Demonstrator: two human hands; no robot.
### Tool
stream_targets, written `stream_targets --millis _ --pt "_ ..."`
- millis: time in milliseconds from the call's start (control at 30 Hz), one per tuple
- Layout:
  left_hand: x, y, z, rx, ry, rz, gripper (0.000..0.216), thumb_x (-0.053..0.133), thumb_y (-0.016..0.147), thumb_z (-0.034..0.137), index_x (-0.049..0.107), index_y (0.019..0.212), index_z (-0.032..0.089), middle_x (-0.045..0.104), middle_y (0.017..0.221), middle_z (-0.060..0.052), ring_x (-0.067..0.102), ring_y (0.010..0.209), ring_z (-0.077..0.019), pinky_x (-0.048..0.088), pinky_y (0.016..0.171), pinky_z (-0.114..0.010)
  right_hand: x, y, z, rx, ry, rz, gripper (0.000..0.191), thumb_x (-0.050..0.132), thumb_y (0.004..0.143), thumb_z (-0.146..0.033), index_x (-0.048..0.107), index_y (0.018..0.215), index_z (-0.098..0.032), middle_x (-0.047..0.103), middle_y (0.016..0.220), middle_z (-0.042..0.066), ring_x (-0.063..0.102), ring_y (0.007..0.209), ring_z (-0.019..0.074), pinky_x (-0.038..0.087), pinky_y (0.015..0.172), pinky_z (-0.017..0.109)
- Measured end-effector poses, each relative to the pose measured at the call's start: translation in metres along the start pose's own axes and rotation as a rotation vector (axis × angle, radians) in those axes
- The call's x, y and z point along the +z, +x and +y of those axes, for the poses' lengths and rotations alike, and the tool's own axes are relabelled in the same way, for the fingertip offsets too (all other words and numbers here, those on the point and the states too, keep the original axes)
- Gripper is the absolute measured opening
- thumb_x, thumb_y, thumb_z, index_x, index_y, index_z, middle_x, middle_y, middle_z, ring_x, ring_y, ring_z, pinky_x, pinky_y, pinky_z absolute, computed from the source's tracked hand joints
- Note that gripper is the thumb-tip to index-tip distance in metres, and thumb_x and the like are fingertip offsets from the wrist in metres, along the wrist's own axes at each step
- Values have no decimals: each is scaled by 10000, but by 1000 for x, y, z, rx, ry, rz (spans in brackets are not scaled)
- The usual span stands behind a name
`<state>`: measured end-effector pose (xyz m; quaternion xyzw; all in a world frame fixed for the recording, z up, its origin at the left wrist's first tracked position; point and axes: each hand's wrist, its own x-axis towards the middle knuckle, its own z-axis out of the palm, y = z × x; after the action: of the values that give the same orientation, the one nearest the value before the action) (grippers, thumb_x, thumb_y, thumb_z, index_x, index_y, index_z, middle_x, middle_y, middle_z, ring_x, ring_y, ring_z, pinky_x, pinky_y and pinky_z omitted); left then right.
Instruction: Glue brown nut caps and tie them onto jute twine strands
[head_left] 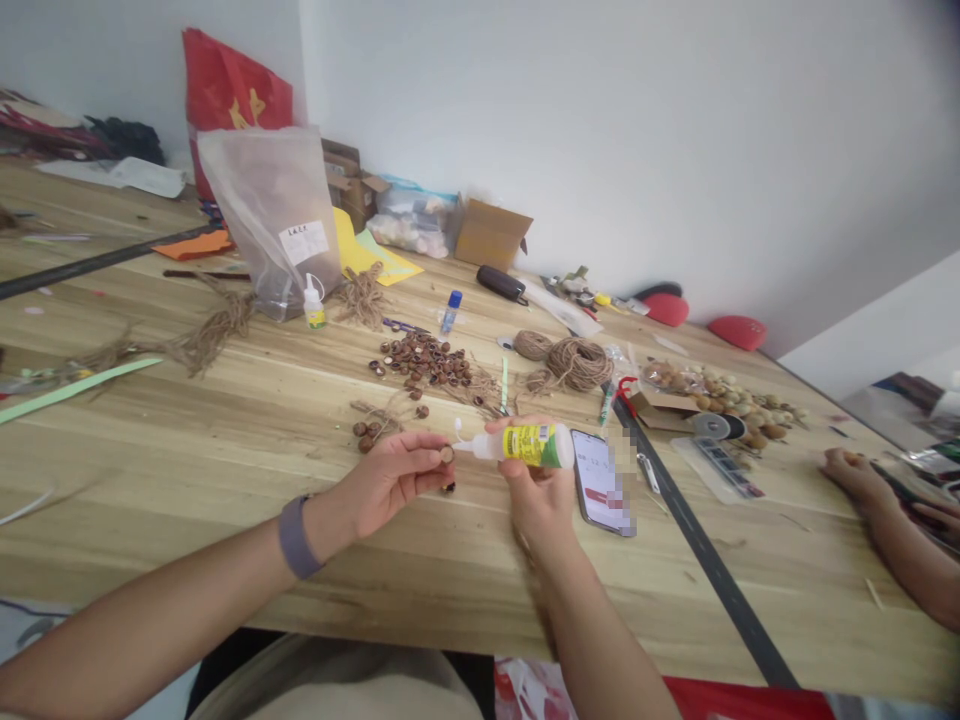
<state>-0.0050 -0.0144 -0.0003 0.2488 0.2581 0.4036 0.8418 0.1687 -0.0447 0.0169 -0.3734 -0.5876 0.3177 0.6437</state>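
Observation:
Between the thumb and fingers of my left hand (390, 478) is a small brown nutshell half (447, 455), its pale round face showing. My right hand (541, 492) is wrapped round a glue bottle (536, 446) with a yellow and green label. The bottle lies nearly level, its nozzle pointing left at the nutshell; whether the tip touches it I cannot tell. A dark shell piece (448, 488) shows just below my left fingers. Beyond my hands is a pile of brown nutshells (427, 360), with a few more shells (366, 435) beside some twine nearer my left hand.
A phone (602, 482) lies right of the bottle. Behind are twine coils (579, 363), a glue stick (451, 312), a small glue bottle (313, 303) and a clear plastic bag (270, 220). Another person's hand (859, 478) rests at the far right, past a dark strip (705, 545).

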Motion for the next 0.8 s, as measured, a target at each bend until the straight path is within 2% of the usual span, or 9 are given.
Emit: stream_targets --millis 233,567,800 --pt "-2 3 1 7 -30 2 241 745 669 29 675 890 92 721 783 -45 683 658 -113 553 703 -203 -1 0 4 29 15 52 386 704 760 -490 553 989 -219 683 956 59 640 871 198 503 731 316" --pt "-1 1 -1 23 3 -27 314 827 598 89 690 880 104 707 700 -40 683 656 -139 546 652 -219 1 0 5 26 -4 20 396 705 758 -495 539 1001 -230 683 964 63 650 867 206 522 766 362" --pt "-2 2 -1 44 -8 -38 321 824 591 67 693 883 100 733 780 -52 700 721 -137 543 728 -205 0 -1 6 13 -17 19 402 702 763 -495 533 1016 -232 683 966 63 653 864 208 515 767 354"
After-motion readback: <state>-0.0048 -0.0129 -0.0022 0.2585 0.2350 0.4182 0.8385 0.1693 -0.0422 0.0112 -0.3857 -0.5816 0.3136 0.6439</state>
